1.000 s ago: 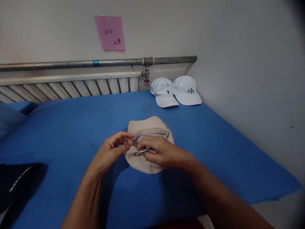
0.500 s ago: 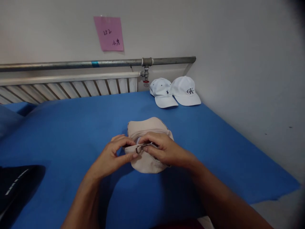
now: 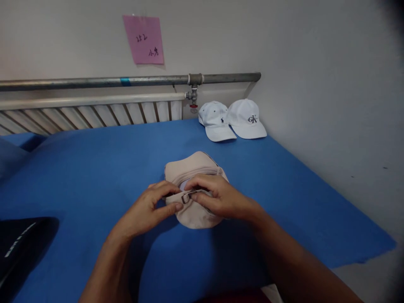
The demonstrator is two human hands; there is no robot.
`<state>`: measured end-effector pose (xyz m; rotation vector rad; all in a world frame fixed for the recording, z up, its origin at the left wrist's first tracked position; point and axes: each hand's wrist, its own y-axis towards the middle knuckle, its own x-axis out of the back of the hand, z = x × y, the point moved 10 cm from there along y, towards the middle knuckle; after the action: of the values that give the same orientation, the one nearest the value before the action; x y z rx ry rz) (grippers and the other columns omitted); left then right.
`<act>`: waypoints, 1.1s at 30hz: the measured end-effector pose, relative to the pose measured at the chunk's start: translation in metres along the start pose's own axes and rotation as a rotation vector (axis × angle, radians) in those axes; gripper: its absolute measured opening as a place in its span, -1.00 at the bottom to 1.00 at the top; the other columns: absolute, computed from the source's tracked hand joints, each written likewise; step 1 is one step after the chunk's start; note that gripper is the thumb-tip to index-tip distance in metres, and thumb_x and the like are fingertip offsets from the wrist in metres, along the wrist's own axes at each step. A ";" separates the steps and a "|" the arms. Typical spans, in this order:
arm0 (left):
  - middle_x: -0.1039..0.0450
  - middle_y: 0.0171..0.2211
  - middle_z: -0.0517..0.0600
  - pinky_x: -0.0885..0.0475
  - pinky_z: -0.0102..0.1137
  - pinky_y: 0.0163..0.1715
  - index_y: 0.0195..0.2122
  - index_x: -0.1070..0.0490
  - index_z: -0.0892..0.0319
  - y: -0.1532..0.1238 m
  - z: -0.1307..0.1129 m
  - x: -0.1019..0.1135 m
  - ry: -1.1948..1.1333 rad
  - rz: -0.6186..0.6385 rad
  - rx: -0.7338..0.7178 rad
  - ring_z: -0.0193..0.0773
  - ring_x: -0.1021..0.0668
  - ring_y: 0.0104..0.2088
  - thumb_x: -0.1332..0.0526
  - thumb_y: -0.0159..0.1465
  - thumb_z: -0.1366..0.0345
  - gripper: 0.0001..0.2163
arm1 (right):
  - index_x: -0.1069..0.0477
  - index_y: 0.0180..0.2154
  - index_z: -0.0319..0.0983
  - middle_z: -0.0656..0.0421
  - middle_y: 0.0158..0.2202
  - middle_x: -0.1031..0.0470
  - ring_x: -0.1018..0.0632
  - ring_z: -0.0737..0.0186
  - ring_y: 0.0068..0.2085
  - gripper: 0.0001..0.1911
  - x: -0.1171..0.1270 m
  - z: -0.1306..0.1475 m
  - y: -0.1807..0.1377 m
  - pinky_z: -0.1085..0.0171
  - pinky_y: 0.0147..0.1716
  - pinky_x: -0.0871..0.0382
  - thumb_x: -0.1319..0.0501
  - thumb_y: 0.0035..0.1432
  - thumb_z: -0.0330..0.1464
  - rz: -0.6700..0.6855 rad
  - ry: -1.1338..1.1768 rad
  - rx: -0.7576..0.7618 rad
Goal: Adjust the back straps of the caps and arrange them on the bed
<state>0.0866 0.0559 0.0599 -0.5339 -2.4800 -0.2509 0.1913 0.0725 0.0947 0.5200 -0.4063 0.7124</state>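
both hands pinch the back strap of a beige cotton baseball cap on the blue bed: left hand at 9 o'clock of the small metal buckle, right hand at 3 o'clock, fingers closed narrow.

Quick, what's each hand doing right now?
Left hand: closed, pinching the strap of the beige cap.
Right hand: closed, pinching the same strap at its buckle.
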 end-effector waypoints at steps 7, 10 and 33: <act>-0.45 -0.44 -0.08 -0.25 -0.36 -0.17 -0.44 -0.48 0.12 -0.001 -0.002 -0.004 -0.010 0.067 -0.012 -0.24 -0.44 -0.32 -0.20 0.26 0.20 -0.82 | -0.44 -0.25 -0.22 0.21 -0.25 -0.53 -0.52 0.30 -0.19 -0.80 -0.003 -0.007 0.001 0.29 -0.15 -0.38 -0.17 0.08 -0.56 0.035 0.088 -0.053; -0.47 -0.44 -0.07 -0.21 -0.29 -0.04 -0.44 -0.52 0.09 -0.001 -0.002 -0.003 -0.034 0.043 -0.019 -0.20 -0.46 -0.28 -0.21 0.25 0.22 -0.84 | -0.44 -0.23 -0.22 0.21 -0.27 -0.51 -0.50 0.34 -0.26 -0.83 -0.002 -0.020 -0.001 0.34 -0.25 -0.39 -0.21 0.10 -0.50 0.023 0.193 -0.159; -0.47 -0.31 -0.03 -0.32 -0.42 -0.26 -0.31 -0.53 0.10 -0.013 0.005 -0.015 -0.464 0.181 0.126 -0.24 -0.45 -0.24 -0.30 0.17 0.20 -0.88 | -0.42 -0.31 -0.28 0.32 -0.60 -0.41 -0.36 0.50 -0.59 -0.89 0.008 -0.019 -0.009 0.48 -0.58 -0.22 -0.28 0.06 -0.42 0.018 0.669 -0.243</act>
<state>0.0897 0.0413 0.0462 -0.8336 -2.8399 0.1155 0.2066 0.0822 0.0807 0.0315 0.1310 0.7957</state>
